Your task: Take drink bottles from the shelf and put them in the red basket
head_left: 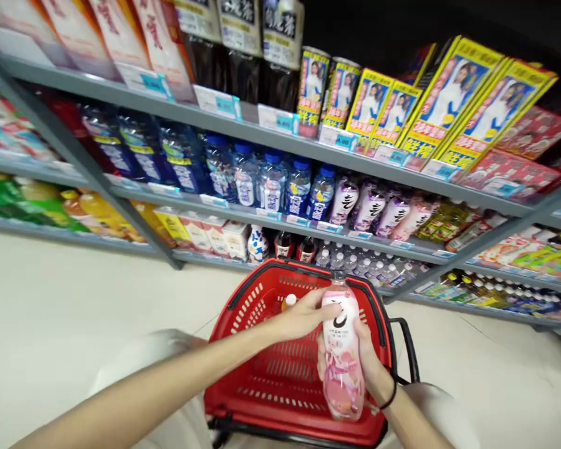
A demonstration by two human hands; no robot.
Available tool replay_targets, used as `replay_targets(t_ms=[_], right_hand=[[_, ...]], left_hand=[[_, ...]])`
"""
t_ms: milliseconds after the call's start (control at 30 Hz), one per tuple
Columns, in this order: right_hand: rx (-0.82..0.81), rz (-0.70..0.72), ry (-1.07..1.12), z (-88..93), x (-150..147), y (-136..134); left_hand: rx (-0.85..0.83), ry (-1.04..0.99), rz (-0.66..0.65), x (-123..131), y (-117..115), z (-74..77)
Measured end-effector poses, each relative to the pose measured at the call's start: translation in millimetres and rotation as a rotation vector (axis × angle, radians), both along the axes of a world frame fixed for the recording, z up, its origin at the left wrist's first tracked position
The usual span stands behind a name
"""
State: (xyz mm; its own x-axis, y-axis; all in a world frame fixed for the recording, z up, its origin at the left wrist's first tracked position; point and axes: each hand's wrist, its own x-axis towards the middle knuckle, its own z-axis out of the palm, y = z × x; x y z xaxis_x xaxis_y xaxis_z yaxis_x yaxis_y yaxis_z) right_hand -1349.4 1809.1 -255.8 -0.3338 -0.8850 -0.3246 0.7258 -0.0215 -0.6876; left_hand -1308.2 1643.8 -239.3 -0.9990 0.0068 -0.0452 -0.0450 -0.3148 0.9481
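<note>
A pink drink bottle (341, 362) with a white label stands nearly upright over the red shopping basket (262, 408), cap end toward the shelves. My left hand (311, 315) reaches across from the left, its fingers closed on the upper part of the bottle, thumb on the label. Wrapped round the bottle's lower right side is my right hand (371, 358), its fingers partly hidden behind it. Inside the basket, close to my left hand, shows a small bottle with a white cap (290, 302); most of it is hidden.
Shelves (280, 138) of drinks run across the front. Blue-capped bottles (271, 181) and purple-and-white bottles (369, 202) fill the middle shelf, yellow boxes (453, 100) the one above. The basket's black handle (409, 349) sticks out on the right. Pale floor (51, 312) surrounds it.
</note>
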Motion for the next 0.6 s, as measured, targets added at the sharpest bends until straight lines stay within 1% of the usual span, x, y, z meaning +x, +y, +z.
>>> replay_targets(t_ms=[100, 200, 267, 333, 400, 500, 533, 600], right_hand=[[0.055, 0.032, -0.045, -3.8, 2.4, 0.1], [0.111, -0.001, -0.078, -8.6, 4.4, -1.3], [0.111, -0.042, -0.084, -13.0, 6.9, -2.8], [0.107, -0.068, -0.09, -16.9, 9.9, -3.5], [0.088, -0.044, -0.117, -19.9, 12.4, -2.6], [0.034, 0.081, -0.199, -24.7, 13.9, 1.5], [0.017, 0.124, -0.222, -27.0, 13.8, 3.2], [-0.007, 0.19, -0.257, -32.9, 13.4, 6.0]], left_hand=[[0.103, -0.036, 0.123, 9.5, -1.3, -1.5], [0.203, -0.074, 0.269, 10.9, -8.5, 3.0], [0.229, -0.093, 0.293, 10.2, -14.0, 5.2], [0.202, -0.103, 0.243, 11.6, -18.5, 6.6], [0.089, -0.075, 0.16, 15.8, -21.8, 8.1], [-0.121, 0.056, 0.03, 23.5, -25.2, 10.6], [-0.154, 0.099, -0.004, 25.3, -25.6, 11.0], [-0.155, 0.15, -0.051, 27.5, -25.4, 10.8]])
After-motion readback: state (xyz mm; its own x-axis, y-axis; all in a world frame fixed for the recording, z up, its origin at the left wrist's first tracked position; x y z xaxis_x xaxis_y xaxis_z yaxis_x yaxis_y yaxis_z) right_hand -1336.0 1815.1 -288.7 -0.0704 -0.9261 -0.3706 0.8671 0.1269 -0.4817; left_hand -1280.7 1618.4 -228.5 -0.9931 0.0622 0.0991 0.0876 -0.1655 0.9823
